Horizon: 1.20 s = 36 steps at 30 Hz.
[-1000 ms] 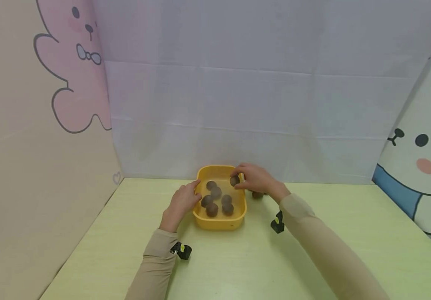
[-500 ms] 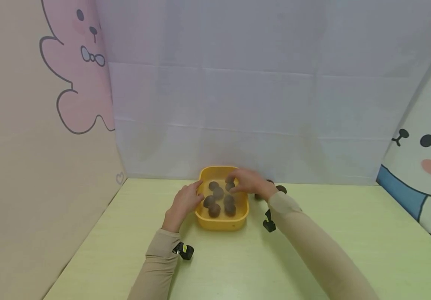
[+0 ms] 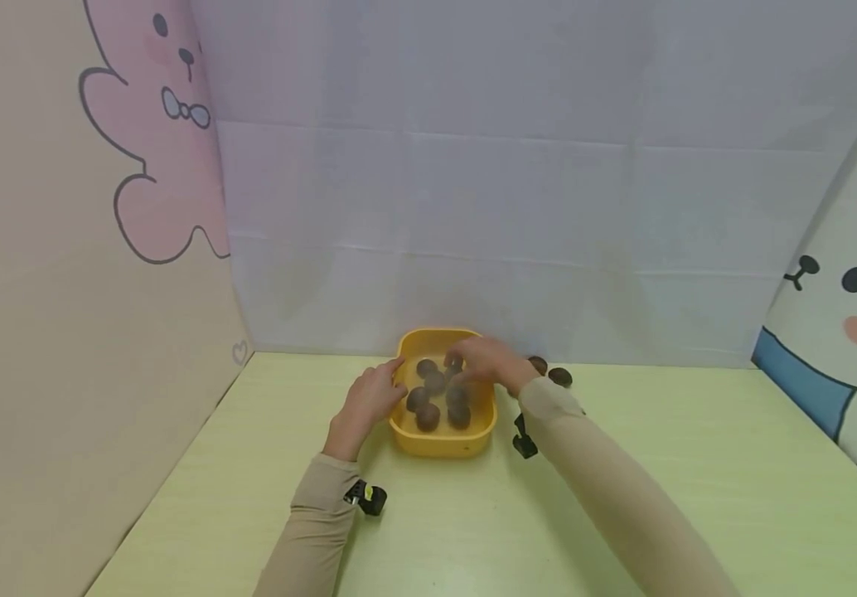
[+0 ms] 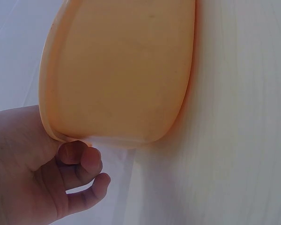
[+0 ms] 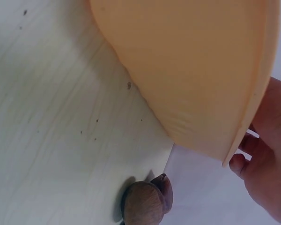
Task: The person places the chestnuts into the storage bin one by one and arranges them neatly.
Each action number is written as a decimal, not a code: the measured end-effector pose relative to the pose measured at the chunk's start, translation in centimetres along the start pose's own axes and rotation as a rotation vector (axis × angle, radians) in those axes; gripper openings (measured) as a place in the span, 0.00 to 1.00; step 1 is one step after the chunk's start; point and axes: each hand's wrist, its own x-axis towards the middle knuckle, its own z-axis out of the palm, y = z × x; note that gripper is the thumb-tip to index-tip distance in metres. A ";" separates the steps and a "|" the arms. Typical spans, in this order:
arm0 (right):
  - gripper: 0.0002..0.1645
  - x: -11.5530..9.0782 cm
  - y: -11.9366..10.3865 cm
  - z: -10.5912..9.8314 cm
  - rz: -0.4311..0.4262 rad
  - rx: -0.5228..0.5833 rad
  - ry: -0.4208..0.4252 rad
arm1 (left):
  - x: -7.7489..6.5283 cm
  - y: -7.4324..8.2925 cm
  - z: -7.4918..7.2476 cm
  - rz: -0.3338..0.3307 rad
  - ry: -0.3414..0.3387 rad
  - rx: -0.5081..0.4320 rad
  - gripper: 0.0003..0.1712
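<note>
A yellow plastic basin (image 3: 439,448) stands on the table near the back cloth, with several brown rounded pieces (image 3: 428,417) inside; their exact kind is unclear. My left hand (image 3: 365,402) grips the basin's left rim, and the left wrist view shows its fingers (image 4: 91,159) curled at that edge. Reaching over the right rim, my right hand (image 3: 491,362) pinches one dark brown piece (image 3: 455,366) low inside the basin, among the others. In the right wrist view the basin wall (image 5: 192,61) hides that hand's fingertips and the piece.
Right of the basin, more brown pieces (image 3: 560,377) lie on the pale green table (image 3: 458,522). Close up, one loose piece (image 5: 143,204) has a faintly striped, shell-like surface. A white cloth (image 3: 428,207) hangs behind the table, with cartoon-printed panels at both sides.
My right hand has moved left and down into the basin with the pinched piece. Loose pieces on the table have come into view behind it. My left hand stays at the rim.
</note>
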 end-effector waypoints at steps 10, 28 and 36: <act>0.17 0.3 -0.5 0.0 0.035 -0.056 -0.020 | 0.0 0.2 0.0 0.004 0.000 0.002 0.34; 0.14 -3.0 1.6 -1.5 -0.090 0.098 0.207 | -0.1 0.4 0.0 -0.003 -0.009 -0.002 0.34; 0.14 -4.3 3.1 -1.1 -0.114 0.125 0.285 | -0.1 0.3 -0.1 -0.010 -0.011 -0.003 0.34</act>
